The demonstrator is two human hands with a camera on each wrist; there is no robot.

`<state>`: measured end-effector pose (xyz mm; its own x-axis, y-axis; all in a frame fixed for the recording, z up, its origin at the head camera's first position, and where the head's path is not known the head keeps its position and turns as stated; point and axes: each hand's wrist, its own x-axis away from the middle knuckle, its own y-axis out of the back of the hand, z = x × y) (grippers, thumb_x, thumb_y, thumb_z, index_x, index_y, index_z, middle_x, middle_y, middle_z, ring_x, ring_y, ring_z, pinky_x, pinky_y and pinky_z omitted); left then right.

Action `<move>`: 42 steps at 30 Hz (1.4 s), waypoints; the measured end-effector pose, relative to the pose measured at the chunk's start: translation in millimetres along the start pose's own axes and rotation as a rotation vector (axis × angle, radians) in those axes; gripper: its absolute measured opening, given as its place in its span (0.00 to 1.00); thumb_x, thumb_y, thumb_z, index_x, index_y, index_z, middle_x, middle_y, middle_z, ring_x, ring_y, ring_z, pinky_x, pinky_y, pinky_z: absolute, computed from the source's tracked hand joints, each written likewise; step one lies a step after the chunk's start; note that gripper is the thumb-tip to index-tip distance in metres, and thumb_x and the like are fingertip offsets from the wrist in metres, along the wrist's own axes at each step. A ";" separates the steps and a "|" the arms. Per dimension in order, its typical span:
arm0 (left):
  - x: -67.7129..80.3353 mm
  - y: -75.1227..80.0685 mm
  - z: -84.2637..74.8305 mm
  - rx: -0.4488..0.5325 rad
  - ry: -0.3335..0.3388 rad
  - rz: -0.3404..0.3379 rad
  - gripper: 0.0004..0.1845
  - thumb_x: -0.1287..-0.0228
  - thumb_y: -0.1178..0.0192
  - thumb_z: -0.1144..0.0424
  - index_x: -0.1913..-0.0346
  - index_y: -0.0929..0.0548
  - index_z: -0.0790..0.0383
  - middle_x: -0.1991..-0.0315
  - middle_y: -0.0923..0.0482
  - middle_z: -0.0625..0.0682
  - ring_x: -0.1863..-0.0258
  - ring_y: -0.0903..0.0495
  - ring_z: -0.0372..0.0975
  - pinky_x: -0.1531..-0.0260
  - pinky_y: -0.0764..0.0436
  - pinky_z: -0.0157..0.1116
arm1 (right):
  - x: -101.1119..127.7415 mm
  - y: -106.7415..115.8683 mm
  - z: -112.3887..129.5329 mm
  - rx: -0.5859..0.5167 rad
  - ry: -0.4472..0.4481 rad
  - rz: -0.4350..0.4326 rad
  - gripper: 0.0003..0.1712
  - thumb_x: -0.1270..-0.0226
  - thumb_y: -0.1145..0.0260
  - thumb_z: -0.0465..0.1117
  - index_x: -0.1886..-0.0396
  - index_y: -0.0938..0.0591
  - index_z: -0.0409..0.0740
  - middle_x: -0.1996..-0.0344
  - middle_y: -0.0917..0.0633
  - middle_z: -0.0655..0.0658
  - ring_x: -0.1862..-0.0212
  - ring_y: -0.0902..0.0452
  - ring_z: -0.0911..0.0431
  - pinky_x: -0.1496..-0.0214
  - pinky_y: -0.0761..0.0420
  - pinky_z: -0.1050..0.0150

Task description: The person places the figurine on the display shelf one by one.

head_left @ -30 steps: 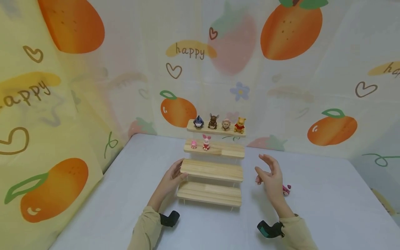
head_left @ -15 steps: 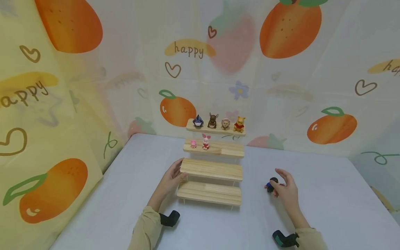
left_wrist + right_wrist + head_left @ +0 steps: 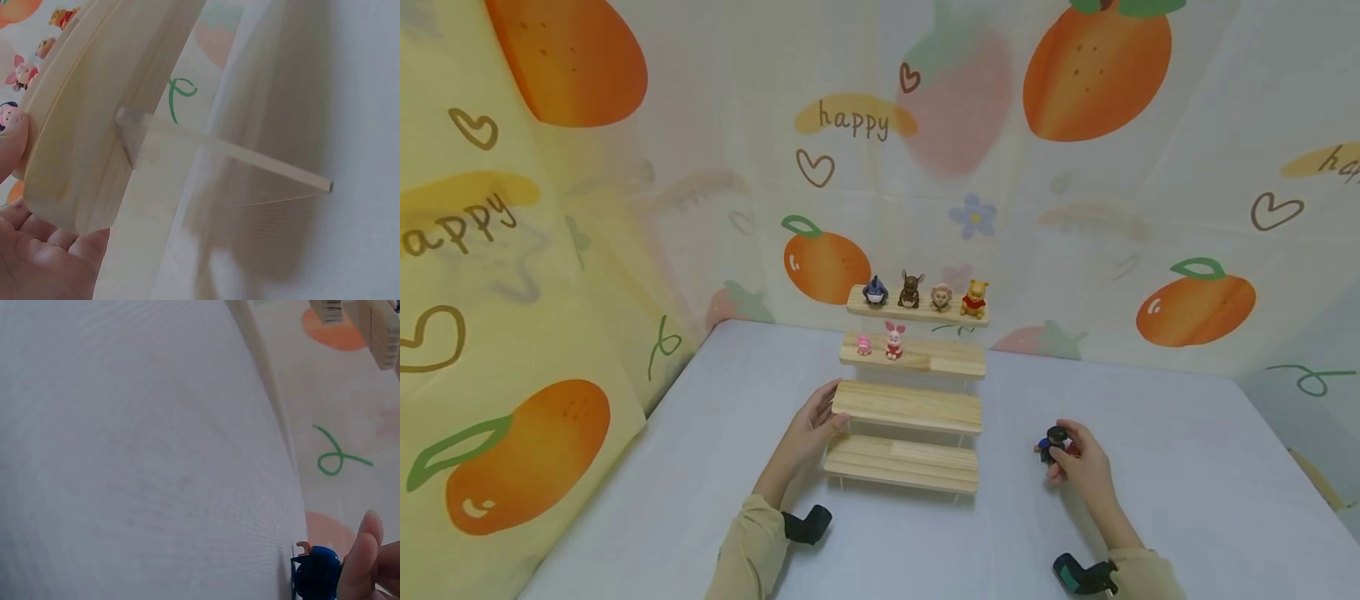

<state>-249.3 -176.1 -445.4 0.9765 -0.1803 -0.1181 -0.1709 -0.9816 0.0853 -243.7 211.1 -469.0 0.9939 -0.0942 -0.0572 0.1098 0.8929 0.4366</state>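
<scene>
My left hand (image 3: 809, 425) grips the left end of a wooden shelf board (image 3: 910, 406), the second from the front of a four-step display rack. In the left wrist view its thumb (image 3: 10, 147) lies on top of the board, with the other fingers below. To the right of the rack, my right hand (image 3: 1088, 468) pinches a small dark figurine (image 3: 1057, 434) between thumb and forefinger, low over the table. In the right wrist view a shiny blue part of a figurine (image 3: 317, 573) shows beside the thumb. A bit of red shows behind the fingers, mostly hidden.
On the top board (image 3: 880, 312) sit several figurines, including a yellow bear (image 3: 974, 298) in red. A tiny pink figurine (image 3: 864, 345) and a pink piglet (image 3: 893, 341) sit on the board below. A fruit-print cloth (image 3: 1075, 200) backs the white table (image 3: 1187, 483).
My right hand has moved right and toward me, away from the rack's side, and its fingers have closed on the dark figurine. The left hand keeps its grip on the board.
</scene>
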 end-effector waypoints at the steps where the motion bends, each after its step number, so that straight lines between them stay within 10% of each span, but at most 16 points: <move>1: 0.1 0.0 0.0 -0.001 -0.002 0.001 0.31 0.38 0.45 0.70 0.35 0.46 0.72 0.36 0.46 0.66 0.38 0.44 0.51 0.41 0.41 0.34 | 0.4 0.2 0.9 0.022 0.002 0.000 0.25 0.43 0.46 0.21 0.43 0.36 0.29 0.78 0.31 0.39 0.86 0.27 0.62 0.83 0.22 0.68; 42: 0.3 1.4 2.5 0.014 0.004 0.004 0.32 0.38 0.44 0.69 0.34 0.46 0.71 0.35 0.47 0.65 0.38 0.44 0.50 0.41 0.42 0.33 | -3.5 -4.1 -7.1 0.101 0.165 -0.048 0.21 0.44 0.43 0.21 0.50 0.28 0.36 0.64 0.22 0.27 0.92 0.33 0.61 0.94 0.31 0.68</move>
<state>-249.6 -177.7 -447.8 0.9763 -0.1838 -0.1142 -0.1764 -0.9817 0.0720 -247.7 210.8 -477.0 0.9733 -0.0543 -0.2229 0.1653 0.8398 0.5171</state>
